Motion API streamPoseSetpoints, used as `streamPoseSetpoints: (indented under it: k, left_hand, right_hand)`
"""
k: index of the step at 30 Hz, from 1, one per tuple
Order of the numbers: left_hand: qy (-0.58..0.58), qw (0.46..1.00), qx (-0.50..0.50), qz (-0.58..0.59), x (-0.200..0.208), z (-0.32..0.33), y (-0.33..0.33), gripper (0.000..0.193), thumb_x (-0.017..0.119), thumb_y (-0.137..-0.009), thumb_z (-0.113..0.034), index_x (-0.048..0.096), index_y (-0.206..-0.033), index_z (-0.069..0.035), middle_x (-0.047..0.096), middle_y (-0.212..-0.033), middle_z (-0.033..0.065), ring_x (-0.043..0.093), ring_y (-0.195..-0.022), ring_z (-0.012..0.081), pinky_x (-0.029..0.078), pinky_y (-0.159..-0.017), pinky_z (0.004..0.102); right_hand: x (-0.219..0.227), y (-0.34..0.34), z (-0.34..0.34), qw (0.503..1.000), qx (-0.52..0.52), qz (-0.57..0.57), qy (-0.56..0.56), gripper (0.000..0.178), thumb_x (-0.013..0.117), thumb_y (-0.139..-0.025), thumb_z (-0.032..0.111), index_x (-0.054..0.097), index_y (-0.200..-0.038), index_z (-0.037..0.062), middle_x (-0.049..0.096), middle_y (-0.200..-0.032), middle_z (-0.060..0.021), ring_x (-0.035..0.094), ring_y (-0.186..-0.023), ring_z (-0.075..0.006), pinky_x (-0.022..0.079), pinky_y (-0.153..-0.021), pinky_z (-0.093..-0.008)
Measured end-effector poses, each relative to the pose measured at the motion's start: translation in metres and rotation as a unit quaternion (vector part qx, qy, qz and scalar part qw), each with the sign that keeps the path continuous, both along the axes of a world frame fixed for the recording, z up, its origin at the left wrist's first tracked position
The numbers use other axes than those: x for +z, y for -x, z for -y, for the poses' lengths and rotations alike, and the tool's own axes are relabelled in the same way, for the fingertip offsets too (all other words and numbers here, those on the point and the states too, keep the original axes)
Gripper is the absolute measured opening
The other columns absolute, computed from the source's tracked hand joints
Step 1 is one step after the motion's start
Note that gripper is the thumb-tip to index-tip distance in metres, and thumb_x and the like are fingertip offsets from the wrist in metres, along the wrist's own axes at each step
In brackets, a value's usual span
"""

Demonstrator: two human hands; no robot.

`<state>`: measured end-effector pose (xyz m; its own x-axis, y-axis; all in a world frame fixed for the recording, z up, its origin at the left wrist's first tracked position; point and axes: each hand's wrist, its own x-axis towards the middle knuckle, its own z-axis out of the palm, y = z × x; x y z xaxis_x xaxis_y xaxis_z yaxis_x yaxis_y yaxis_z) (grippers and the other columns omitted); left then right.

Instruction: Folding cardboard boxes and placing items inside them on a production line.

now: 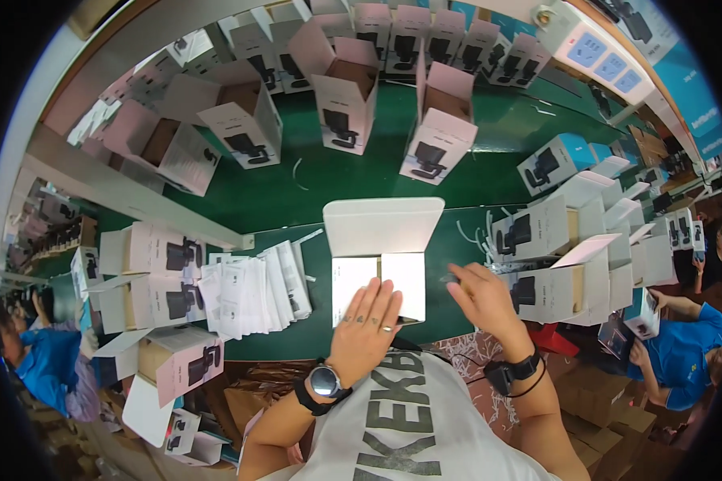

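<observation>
In front of me a white cardboard box (pixel 403 280) stands on the green table, its lid flap (pixel 383 228) raised at the back. My left hand (pixel 363 327) lies flat on the near left part of the box, fingers stretched out and side by side. Just right of the box, my right hand (pixel 481 298) is raised with its fingers drawn together. A small, clear-looking bit seems to be at its fingertips, too faint to name. Left of the box lies a fanned stack of white printed leaflets (pixel 249 293).
Several open product boxes (pixel 347 108) line the back of the green table (pixel 297 196). More boxes stand at the left (pixel 164 305) and right (pixel 537 293). White strips (pixel 477 240) lie by the right stack. Co-workers in blue shirts (pixel 682 341) are at both sides.
</observation>
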<state>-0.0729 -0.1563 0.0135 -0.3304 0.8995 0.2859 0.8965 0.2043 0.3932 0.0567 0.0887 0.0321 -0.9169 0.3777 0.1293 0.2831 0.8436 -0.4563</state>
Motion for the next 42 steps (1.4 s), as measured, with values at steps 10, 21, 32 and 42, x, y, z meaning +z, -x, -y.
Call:
streamPoseSetpoints:
  k: [10,21,32,42]
  left_hand:
    - [0.069,0.994,-0.029,-0.076,-0.015,0.021,0.003,0.048,0.052,-0.096,-0.017,0.058,-0.140,0.002,0.056,-0.144,0.0222,0.048,-0.141,0.0427,0.028,-0.125,0.0520]
    - [0.160,0.981,-0.073,0.078,-0.007,0.036,0.008,0.052,0.055,-0.093,-0.016,0.057,-0.142,0.001,0.056,-0.146,0.0210,0.048,-0.141,0.0422,0.030,-0.124,0.0503]
    - [0.032,0.993,-0.026,-0.113,0.006,0.036,0.022,0.056,0.063,-0.090,-0.016,0.057,-0.143,0.000,0.047,-0.157,0.0247,0.047,-0.143,0.0420,0.035,-0.122,0.0489]
    - [-0.304,0.909,-0.063,0.279,-0.025,0.066,0.067,0.070,0.086,-0.083,-0.026,0.058,-0.144,-0.006,0.033,-0.165,0.0235,0.037,-0.150,0.0437,0.030,-0.123,0.0581]
  right_hand:
    - [-0.005,0.136,0.102,0.978,0.078,-0.189,-0.043,0.014,0.079,-0.081,0.015,0.069,-0.091,0.0117,0.066,-0.085,-0.0020,0.067,-0.077,-0.0243,0.052,-0.066,-0.0370]
    - [0.000,0.146,0.125,0.978,0.160,-0.135,0.011,0.024,0.081,-0.071,0.020,0.071,-0.090,0.0096,0.068,-0.084,-0.0040,0.068,-0.074,-0.0295,0.054,-0.065,-0.0377]
    - [0.044,0.040,0.004,0.992,-0.040,0.119,-0.025,0.039,0.077,-0.087,0.021,0.071,-0.122,0.0055,0.073,-0.088,-0.0145,0.068,-0.075,-0.0226,0.053,-0.068,-0.0344]
    - [0.057,0.030,0.089,0.896,0.021,0.001,0.444,0.052,0.083,-0.087,0.011,0.068,-0.136,0.0075,0.066,-0.082,-0.0020,0.049,-0.066,-0.0050,0.038,-0.057,-0.0233]
